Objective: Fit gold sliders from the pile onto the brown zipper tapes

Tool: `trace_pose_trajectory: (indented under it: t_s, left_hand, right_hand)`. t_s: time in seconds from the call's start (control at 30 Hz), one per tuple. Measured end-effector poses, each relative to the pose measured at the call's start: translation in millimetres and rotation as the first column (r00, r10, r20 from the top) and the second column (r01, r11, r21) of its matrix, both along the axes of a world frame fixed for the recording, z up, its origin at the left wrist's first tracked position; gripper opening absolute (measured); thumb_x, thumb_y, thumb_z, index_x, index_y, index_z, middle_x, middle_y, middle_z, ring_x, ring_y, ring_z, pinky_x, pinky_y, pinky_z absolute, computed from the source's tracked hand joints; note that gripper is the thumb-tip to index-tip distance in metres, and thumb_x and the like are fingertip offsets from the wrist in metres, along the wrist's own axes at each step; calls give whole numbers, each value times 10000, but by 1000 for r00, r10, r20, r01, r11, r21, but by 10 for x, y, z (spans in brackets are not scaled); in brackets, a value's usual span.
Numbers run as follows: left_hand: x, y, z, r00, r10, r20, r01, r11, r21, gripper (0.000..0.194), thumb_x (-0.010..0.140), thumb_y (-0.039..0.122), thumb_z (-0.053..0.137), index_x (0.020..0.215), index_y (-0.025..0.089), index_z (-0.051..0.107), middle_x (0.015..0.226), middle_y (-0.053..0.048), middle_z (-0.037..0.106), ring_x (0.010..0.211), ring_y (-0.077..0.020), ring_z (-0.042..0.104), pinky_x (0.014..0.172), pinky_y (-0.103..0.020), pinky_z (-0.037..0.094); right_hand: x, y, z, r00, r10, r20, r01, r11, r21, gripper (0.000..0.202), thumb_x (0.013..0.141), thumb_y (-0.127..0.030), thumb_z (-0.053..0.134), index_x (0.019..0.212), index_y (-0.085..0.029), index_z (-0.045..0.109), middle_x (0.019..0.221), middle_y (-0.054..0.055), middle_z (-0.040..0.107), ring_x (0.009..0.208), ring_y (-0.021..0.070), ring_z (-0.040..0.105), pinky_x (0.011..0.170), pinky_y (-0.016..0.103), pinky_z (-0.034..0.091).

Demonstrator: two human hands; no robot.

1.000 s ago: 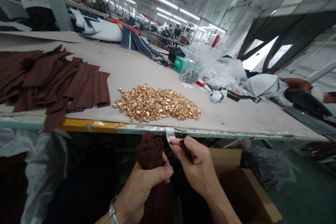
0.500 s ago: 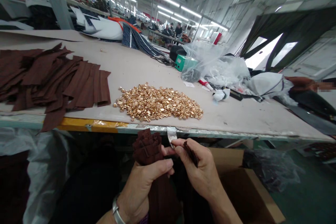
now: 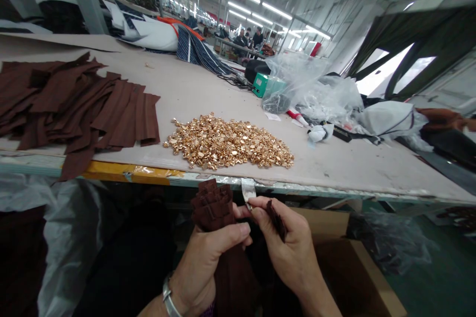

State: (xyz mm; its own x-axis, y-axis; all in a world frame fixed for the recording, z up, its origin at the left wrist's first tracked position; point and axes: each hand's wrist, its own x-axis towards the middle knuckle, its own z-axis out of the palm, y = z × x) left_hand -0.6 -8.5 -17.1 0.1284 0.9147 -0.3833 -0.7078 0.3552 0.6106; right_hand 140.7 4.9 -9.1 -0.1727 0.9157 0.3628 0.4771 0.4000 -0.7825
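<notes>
left hand (image 3: 208, 255) wrapped tight round a chunky bundle of brown strips (image 3: 211, 210), right hand (image 3: 290, 240) just beside it gripping a dark brown piece (image 3: 276, 220), near table edge (image 3: 316, 188) just beyond, gold bits (image 3: 230, 144) heaped on top

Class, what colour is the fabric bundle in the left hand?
The bundle is dark brown; the head view shows it best.

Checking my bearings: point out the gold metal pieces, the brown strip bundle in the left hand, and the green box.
gold metal pieces (image 3: 230, 143): head view, heap's middle
brown strip bundle (image 3: 212, 209): head view, upper end
green box (image 3: 261, 85): head view, uncovered left part
</notes>
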Motion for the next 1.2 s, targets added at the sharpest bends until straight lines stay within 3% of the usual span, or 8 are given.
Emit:
trace_pose_trajectory:
  t_s: [0.17,0.5,0.63,0.77,0.83,0.97,1.1,1.2]
  left_hand:
    - [20,-16,27,1000,-5,-13,5,1000,0,160,608,108,753,753,155,705,619,5,666,580,-123,574,602,-233,464]
    - [2,23,20,999,-10,-53,9,1000,-8,183,600,126,764,768,165,703,638,6,676,572,-115,573,611,-236,463]
    - [12,6,-3,998,-22,-50,23,1000,7,195,597,130,763,781,162,706,619,7,669,570,-112,564,606,-233,454]
    - [-24,-32,-8,989,-92,-118,95,995,23,207,580,135,771,773,174,707,622,22,655,566,-105,535,585,-226,432]
    - [-44,-59,1,979,-140,-146,146,989,26,216,548,128,782,745,176,708,652,22,655,603,-114,538,608,-233,434]
    - [-37,-110,32,973,-166,-160,172,985,22,237,500,121,793,716,177,710,706,0,681,733,-177,591,725,-290,459]
    - [5,-124,41,963,-179,-204,195,979,61,295,512,151,810,793,170,724,783,-31,719,781,-206,605,764,-319,467]
    - [22,-115,22,952,-187,-244,209,976,66,271,490,103,812,735,164,713,736,-12,702,730,-178,588,741,-297,463]
  right_hand:
    - [-17,-19,-75,1000,7,0,-7,994,111,165,890,-126,536,1021,-157,631,859,45,676,785,142,668,712,212,511]
    - [-80,1,-17,985,-31,-167,6,989,-149,147,909,-232,550,1036,-218,622,840,-5,705,706,111,651,652,178,505]
    - [-50,2,-40,973,-41,-228,5,988,-155,159,898,-254,567,1045,-224,617,790,-16,688,732,125,642,691,205,500]
    - [77,-60,-34,950,-113,-292,46,973,-225,135,816,-280,673,939,-224,673,646,-52,588,559,87,516,534,182,419]
    - [120,-100,-5,941,-92,-327,-3,960,-279,116,770,-278,715,867,-216,699,619,-53,563,526,81,464,492,184,376]
    - [83,-171,60,939,48,-341,-151,947,-282,93,753,-255,713,825,-196,725,681,-21,602,588,108,480,558,226,387]
    - [-2,-228,80,955,40,-292,-136,938,-318,127,707,-248,739,800,-166,712,617,-34,544,535,98,412,508,230,332]
    - [-27,-250,83,965,23,-263,-118,929,-351,100,697,-232,737,693,-150,680,607,-29,537,564,110,457,535,234,354]
